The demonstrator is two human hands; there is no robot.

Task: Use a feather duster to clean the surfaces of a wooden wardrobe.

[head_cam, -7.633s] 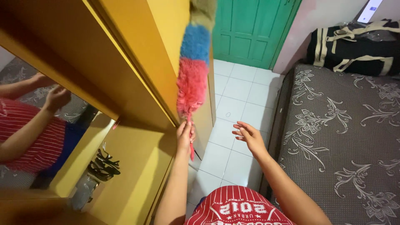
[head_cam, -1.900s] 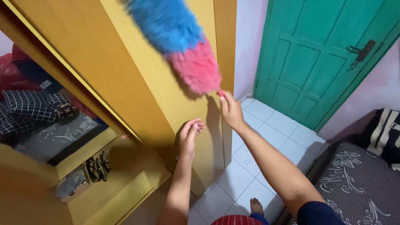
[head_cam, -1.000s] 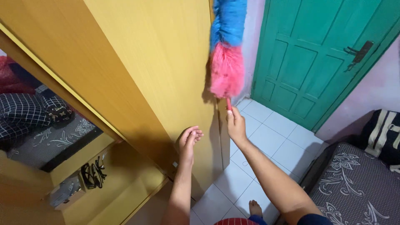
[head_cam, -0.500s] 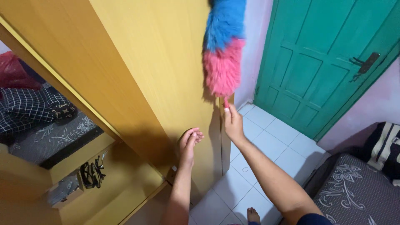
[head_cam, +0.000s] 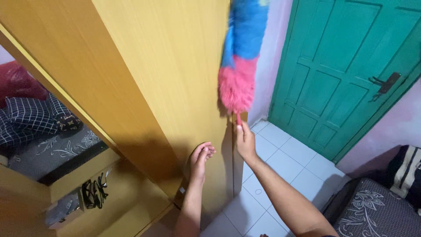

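Right hand (head_cam: 244,141) clenched around the thin red handle of a fluffy duster (head_cam: 240,61), fingers wrapped tight, duster pointing straight up. Duster head pink at the bottom, blue above, top end cut off by the frame edge; slightly blurred. It lies against the front right edge of a tall yellow wooden wardrobe (head_cam: 166,74), at the corner where the panel meets the pale pink wall (head_cam: 268,74).

Left hand (head_cam: 201,156) empty, fingers loosely curled and released, held just in front of the wardrobe panel; whether it touches the wood cannot be told.

Surface: wardrobe panel plain, matte, fine vertical grain, shadow of arms on its lower part. Mirror (head_cam: 35,127) at left reflects a patterned grey mattress and checked fabric. Open shelf below it holds dark tangled items (head_cam: 91,193).

Room: green panelled door (head_cam: 337,74) with dark lever handle, white tiled floor (head_cam: 285,162), grey floral mattress (head_cam: 377,210) at lower right.
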